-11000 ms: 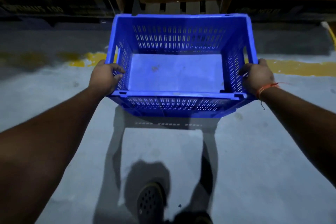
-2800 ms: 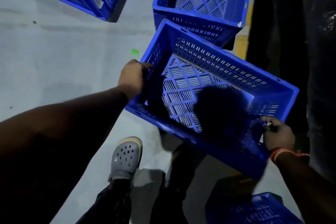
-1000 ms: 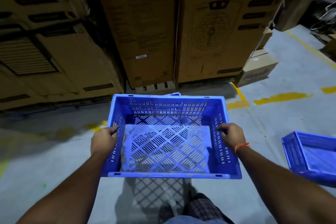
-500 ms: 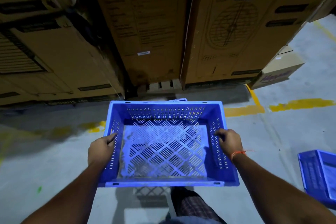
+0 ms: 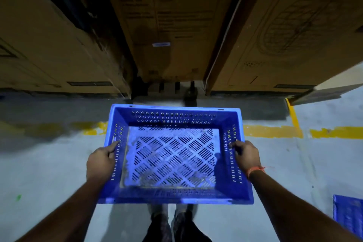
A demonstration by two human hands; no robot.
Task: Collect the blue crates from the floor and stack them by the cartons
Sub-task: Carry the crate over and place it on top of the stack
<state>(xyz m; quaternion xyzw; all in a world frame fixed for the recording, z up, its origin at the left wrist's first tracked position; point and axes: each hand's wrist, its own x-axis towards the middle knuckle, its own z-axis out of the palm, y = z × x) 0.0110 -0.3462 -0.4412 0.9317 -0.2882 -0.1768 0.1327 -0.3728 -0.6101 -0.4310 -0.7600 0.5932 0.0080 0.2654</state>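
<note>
Fingers of my left hand [image 5: 101, 161] and right hand [image 5: 246, 156] curl over the blue crate [image 5: 174, 155] side walls — level carry toward the cartons [image 5: 172, 25].

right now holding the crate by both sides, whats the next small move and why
Probably lower it straight down in front of the cartons. The left hand and right hand grip the side walls of the crate, which hangs level above the floor right at the cartons' base. Whether another crate sits underneath cannot be seen, so ease down slowly.
</note>
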